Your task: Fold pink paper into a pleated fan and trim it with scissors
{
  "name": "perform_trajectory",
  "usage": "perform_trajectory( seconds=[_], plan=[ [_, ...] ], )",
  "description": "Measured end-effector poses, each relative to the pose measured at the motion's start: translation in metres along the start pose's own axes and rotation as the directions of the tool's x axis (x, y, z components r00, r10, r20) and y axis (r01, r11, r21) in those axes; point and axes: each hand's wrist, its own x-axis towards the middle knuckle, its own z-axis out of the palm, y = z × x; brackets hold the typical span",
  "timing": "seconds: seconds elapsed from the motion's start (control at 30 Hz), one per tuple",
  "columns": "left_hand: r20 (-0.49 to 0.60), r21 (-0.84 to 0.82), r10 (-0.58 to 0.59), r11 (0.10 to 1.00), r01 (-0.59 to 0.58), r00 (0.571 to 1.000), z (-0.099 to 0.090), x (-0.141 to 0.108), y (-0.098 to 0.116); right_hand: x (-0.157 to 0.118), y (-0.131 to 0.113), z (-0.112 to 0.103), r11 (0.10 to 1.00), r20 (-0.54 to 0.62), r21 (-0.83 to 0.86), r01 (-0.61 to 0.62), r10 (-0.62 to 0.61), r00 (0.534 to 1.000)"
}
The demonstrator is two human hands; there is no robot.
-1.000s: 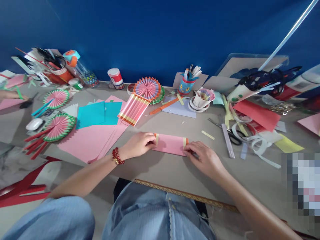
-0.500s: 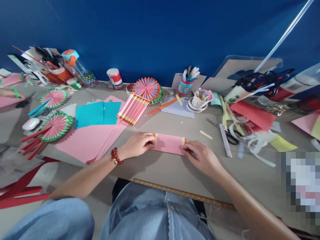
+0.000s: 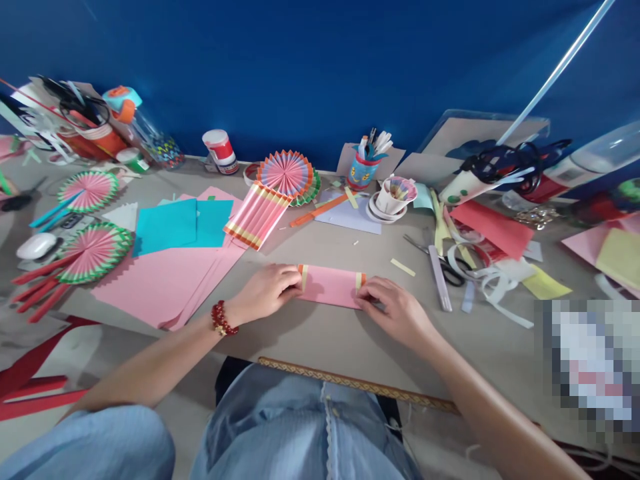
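Observation:
A folded pink paper strip (image 3: 331, 287) with yellow and orange bands at both ends lies near the table's front edge. My left hand (image 3: 274, 290), with a red bead bracelet at the wrist, pinches its left end. At the right end, my right hand (image 3: 393, 308) grips the paper between thumb and fingers. Behind it lies a pleated pink strip (image 3: 257, 215) with orange and yellow borders, next to a round pleated fan (image 3: 286, 175). Teal sheets (image 3: 167, 227) rest on large pink sheets (image 3: 155, 283) to the left.
Green-edged fans (image 3: 95, 253) lie at the left. Scissors (image 3: 454, 272), a pale lilac stick (image 3: 440, 279) and paper strips are at the right. A pen cup (image 3: 363, 172), a white cup (image 3: 395, 199) and a glue tub (image 3: 220, 152) stand along the blue wall (image 3: 310, 73).
The view has shifted slightly, so most things appear further left. Both hands keep their hold on the pink strip. The other person's hand at the far left has mostly gone out of view.

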Motion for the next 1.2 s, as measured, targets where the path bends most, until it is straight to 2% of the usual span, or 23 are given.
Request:
perform_trajectory(
  seconds=[0.27,0.47,0.6,0.97,1.2],
  plan=[
    [-0.018,-0.041,0.015,0.999,-0.016,1.000,0.0032,-0.0011,-0.0031,0.0052,-0.0017,-0.0055,0.999,0.055,0.025,-0.024,0.023,0.998],
    [0.014,-0.031,-0.003,1.000,0.004,1.000,0.0020,-0.0005,-0.0029,0.0078,-0.0007,-0.0088,0.993,0.115,0.061,-0.101,0.093,0.989],
    [0.033,-0.023,-0.009,1.000,0.009,0.999,0.0015,0.0000,-0.0035,0.0091,0.0016,-0.0093,0.992,0.137,0.078,-0.097,0.086,0.987],
    [0.023,-0.007,-0.009,1.000,0.009,1.000,0.0021,0.0004,-0.0017,0.0083,0.0024,-0.0081,0.992,0.131,0.094,-0.081,0.069,0.989],
    [0.032,-0.015,-0.023,1.000,0.023,0.999,0.0008,0.0004,-0.0009,0.0052,0.0045,-0.0044,0.998,0.083,0.056,-0.041,0.036,0.996]
  ],
)
